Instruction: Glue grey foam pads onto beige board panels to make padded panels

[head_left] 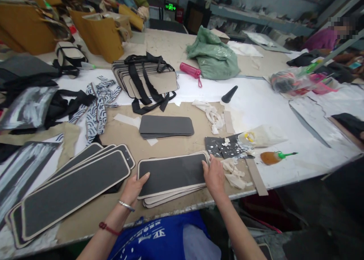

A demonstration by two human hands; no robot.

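Note:
A dark grey panel with a beige border (173, 173) lies on a small pile of similar panels in front of me. My left hand (133, 188) grips its left end, thumb on top and fingers hidden below. At the right end, my right hand (214, 173) holds the same panel, its thumb resting on the dark face. To the left is a fanned stack of longer bordered panels (76, 193). Just behind the held panel sits a neat pile of plain dark grey boards (166, 125).
Black straps bind a bundle of beige boards (162, 82) at the back. On the right are a glue-spotted dark piece (224, 146), an orange bottle with green nozzle (270, 157) and crumpled cloth (234, 174). A black cone (229, 94), pink bottle (190, 70) and green sack (214, 57) stand farther off.

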